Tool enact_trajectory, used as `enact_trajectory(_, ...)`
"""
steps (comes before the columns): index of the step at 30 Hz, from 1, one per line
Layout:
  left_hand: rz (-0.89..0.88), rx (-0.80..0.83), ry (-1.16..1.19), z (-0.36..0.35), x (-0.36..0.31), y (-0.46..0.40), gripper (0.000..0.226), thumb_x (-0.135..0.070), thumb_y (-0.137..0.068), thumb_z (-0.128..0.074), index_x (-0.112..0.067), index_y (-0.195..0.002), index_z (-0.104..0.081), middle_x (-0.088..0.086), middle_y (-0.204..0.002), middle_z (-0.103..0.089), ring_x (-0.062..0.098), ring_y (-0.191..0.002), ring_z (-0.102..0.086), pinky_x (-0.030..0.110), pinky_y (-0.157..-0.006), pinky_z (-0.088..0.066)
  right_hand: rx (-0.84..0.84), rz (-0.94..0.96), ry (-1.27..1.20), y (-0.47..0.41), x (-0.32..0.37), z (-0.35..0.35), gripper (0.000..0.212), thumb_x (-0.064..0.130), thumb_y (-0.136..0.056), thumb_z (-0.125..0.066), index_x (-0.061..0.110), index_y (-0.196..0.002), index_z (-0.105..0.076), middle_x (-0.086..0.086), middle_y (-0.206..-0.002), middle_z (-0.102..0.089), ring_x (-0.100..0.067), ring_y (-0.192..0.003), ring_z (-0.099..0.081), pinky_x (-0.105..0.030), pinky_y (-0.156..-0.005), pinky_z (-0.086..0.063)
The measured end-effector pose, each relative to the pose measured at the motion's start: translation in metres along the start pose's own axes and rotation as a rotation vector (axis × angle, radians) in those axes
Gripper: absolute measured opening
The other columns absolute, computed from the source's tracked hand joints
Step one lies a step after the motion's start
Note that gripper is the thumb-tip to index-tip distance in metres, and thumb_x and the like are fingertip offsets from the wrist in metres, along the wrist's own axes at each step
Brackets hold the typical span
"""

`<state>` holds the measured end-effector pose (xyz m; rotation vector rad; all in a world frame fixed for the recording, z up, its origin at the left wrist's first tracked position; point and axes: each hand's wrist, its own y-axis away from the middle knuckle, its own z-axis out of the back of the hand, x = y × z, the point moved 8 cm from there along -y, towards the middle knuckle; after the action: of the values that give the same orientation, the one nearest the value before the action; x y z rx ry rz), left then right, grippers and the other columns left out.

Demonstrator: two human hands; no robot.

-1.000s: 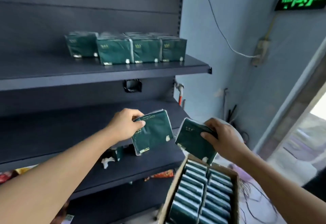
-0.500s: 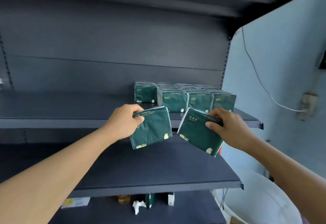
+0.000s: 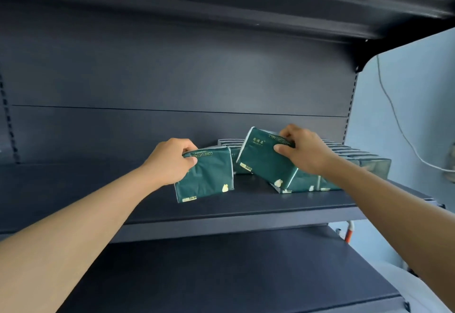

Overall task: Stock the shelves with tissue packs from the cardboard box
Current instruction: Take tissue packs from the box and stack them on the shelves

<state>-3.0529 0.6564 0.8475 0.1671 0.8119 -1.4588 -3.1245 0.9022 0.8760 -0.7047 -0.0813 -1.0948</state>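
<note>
Left tissue pack [image 3: 205, 174] — "COMFORTABLE", printed upside down.

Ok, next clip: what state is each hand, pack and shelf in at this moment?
Left hand: grips the left tissue pack by its top edge.
Left tissue pack: upright, bottom edge at the shelf.
Right hand: grips the right tissue pack from above.
Right tissue pack: tilted, not yet set flat.
Stocked packs: standing in rows.
Shelf: partly stocked, right side only.

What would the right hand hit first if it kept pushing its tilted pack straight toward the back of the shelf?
Most likely the stocked packs right behind it. The right hand grips a tilted pack whose lower edge looks already against the front row, though depth is unclear.
</note>
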Motion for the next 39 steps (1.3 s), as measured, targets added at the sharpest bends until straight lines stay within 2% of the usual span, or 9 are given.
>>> enact_trajectory(3,0.013,-0.011,-0.014,0.008,0.019,-0.018,0.014,-0.015,-0.092,-0.053,-0.021,-0.1,-0.063,0.001,-0.094,-0.069,0.026,-0.088,-0.066,0.034,-0.074,-0.051,0.026,-0.019,0.017,-0.031,0.007,-0.021,0.029,0.025,-0.092,-0.057,0.007,-0.114,-0.051,-0.011,-0.107,-0.06,-0.026,-0.1,-0.055,-0.031,-0.081,-0.043)
enact_trajectory(14,0.072,-0.003,-0.037,-0.007,0.05,-0.06,0.014,-0.015,-0.093,-0.054,-0.02,-0.103,-0.063,-0.003,-0.096,-0.067,0.023,-0.087,-0.066,0.023,-0.063,-0.047,0.22,0.01,0.113,-0.115,-0.017,-0.101,0.025,0.022,-0.088,-0.063,0.01,-0.106,-0.051,-0.01,-0.111,-0.059,-0.028,-0.104,-0.053,-0.032,-0.084,-0.043)
enact_trajectory(19,0.093,-0.009,-0.038,-0.021,0.055,-0.07,0.016,-0.014,-0.092,-0.054,-0.021,-0.104,-0.063,-0.005,-0.096,-0.067,0.021,-0.086,-0.065,0.022,-0.065,-0.047,0.242,0.076,0.225,-0.132,-0.032,-0.125,0.028,0.026,-0.087,-0.064,0.013,-0.108,-0.051,-0.008,-0.11,-0.062,-0.028,-0.104,-0.056,-0.04,-0.096,-0.042)
enact_trajectory(22,0.104,-0.015,-0.032,-0.027,0.058,-0.074,0.016,-0.014,-0.092,-0.054,-0.021,-0.104,-0.063,-0.005,-0.095,-0.067,0.022,-0.088,-0.065,0.022,-0.065,-0.046,0.223,0.155,0.441,-0.134,-0.033,-0.132,0.04,0.031,-0.084,-0.067,0.016,-0.116,-0.047,-0.006,-0.116,-0.06,-0.027,-0.11,-0.054,-0.038,-0.099,-0.036)
enact_trajectory(26,0.109,-0.031,-0.049,-0.029,0.058,-0.076,0.017,-0.014,-0.092,-0.054,-0.021,-0.105,-0.063,-0.004,-0.096,-0.068,0.02,-0.088,-0.064,0.02,-0.067,-0.045,0.171,0.196,0.564,-0.134,-0.03,-0.131,0.062,0.035,-0.076,-0.075,0.012,-0.123,-0.042,-0.008,-0.121,-0.053,-0.027,-0.117,-0.048,-0.037,-0.093,-0.041)
enact_trajectory(31,0.117,-0.036,-0.063,-0.032,0.055,-0.078,0.018,-0.014,-0.092,-0.054,-0.022,-0.105,-0.063,-0.004,-0.097,-0.068,0.02,-0.091,-0.064,0.03,-0.076,-0.048,0.156,0.167,0.563,-0.133,-0.03,-0.128,0.063,0.035,-0.075,-0.076,0.01,-0.122,-0.042,-0.008,-0.117,-0.053,-0.028,-0.113,-0.051,-0.035,-0.076,-0.045)
enact_trajectory(35,0.098,-0.03,-0.068,-0.041,0.045,-0.082,0.017,-0.015,-0.092,-0.055,-0.023,-0.104,-0.063,-0.008,-0.096,-0.067,0.016,-0.088,-0.063,0.022,-0.07,-0.045,0.17,0.187,0.532,-0.13,-0.031,-0.122,0.061,0.029,-0.078,-0.074,0.01,-0.125,-0.041,-0.01,-0.118,-0.052,-0.03,-0.111,-0.053,-0.033,-0.07,-0.041)
enact_trajectory(37,0.08,-0.02,-0.063,-0.049,0.035,-0.086,0.016,-0.015,-0.092,-0.056,-0.023,-0.103,-0.063,-0.009,-0.095,-0.067,0.014,-0.086,-0.062,0.019,-0.067,-0.043,0.162,0.172,0.423,-0.13,-0.036,-0.109,0.058,0.026,-0.08,-0.072,0.01,-0.126,-0.041,-0.01,-0.119,-0.051,-0.031,-0.108,-0.054,-0.032,-0.072,-0.043)
enact_trajectory(39,0.053,-0.012,-0.065,-0.06,0.023,-0.09,0.015,-0.015,-0.092,-0.056,-0.023,-0.103,-0.063,-0.008,-0.095,-0.067,0.016,-0.087,-0.062,0.023,-0.068,-0.044,0.145,0.166,0.295,-0.13,-0.044,-0.091,0.051,0.022,-0.083,-0.066,0.01,-0.126,-0.041,-0.012,-0.121,-0.051,-0.033,-0.109,-0.053,-0.037,-0.084,-0.048)
